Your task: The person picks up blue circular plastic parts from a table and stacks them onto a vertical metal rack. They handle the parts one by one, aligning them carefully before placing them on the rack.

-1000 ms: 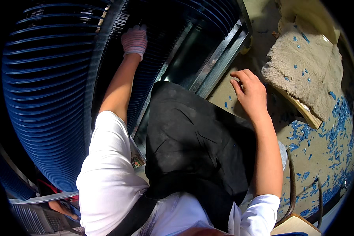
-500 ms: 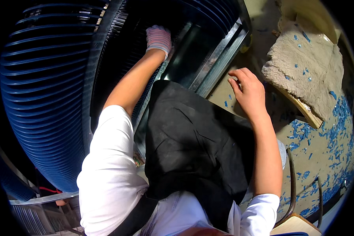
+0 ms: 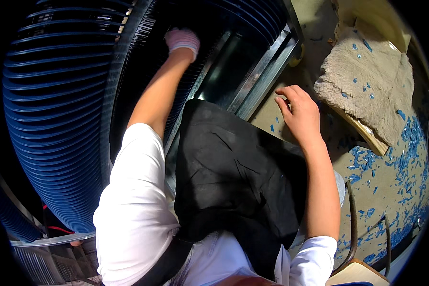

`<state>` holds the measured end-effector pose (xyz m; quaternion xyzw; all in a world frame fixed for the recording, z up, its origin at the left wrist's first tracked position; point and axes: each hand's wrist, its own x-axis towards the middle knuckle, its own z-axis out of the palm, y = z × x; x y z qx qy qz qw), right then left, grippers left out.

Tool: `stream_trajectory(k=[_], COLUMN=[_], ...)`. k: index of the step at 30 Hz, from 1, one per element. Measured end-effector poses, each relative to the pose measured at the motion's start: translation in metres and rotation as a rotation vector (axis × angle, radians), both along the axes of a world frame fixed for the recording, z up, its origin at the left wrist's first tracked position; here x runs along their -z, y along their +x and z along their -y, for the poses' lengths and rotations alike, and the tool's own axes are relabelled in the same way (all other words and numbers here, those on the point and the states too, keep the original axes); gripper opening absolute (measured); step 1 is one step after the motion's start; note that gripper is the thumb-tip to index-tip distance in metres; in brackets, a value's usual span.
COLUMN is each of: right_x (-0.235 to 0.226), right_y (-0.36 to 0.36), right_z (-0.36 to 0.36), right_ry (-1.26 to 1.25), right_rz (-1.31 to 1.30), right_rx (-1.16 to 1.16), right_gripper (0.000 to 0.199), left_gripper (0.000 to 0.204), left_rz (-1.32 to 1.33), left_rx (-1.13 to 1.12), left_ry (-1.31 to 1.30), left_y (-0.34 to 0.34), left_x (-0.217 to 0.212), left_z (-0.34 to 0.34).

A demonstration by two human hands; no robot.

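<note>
At the far left stands a large blue ribbed coil [image 3: 52,124], its thin fins curving in long parallel arcs from top to bottom. The left hand [image 3: 182,40], in a pale glove, reaches up and forward into the dark gap beside this coil, and it touches or nearly touches the fins there. It is blurred, so I cannot tell if the fingers are spread or closed on something. Of the two hands, this one is nearer to the coil. Between the arms lies a black apron [image 3: 233,176], matte and creased. Beyond it a shiny metal frame [image 3: 257,76] runs diagonally. The bare right hand [image 3: 298,112] rests flat with fingers loosely spread on the tan floor [image 3: 314,24], holding nothing. Further right lies a fuzzy beige mat [image 3: 367,90], and blue chips [image 3: 400,167] are scattered around.
</note>
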<state>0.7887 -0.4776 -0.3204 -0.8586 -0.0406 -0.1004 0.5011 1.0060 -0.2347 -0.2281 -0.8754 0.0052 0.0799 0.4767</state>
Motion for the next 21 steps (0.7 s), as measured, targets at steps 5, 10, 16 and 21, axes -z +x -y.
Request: stream_trajectory(k=[5, 10, 16, 21], right_x=[0.0, 0.003, 0.002, 0.004], right_y=[0.002, 0.005, 0.003, 0.003], right_z=[-0.001, -0.002, -0.003, -0.002], right_ry=[0.022, 0.02, 0.004, -0.001], right_rz=[-0.012, 0.0, -0.008, -0.04], right_rx=[-0.013, -0.015, -0.022, -0.016], right_gripper=[0.013, 0.014, 0.014, 0.014], left_gripper=[0.039, 0.044, 0.047, 0.047], left_rz=[0.436, 0.178, -0.048, -0.22], left_rx=[0.119, 0.124, 0.088, 0.029], left_ry=[-0.244, -0.251, -0.269, -0.37], left_y=[0.006, -0.041, -0.078, -0.099], left_x=[-0.03, -0.008, 0.037, 0.04], left_z=[-0.038, -0.02, -0.009, -0.006])
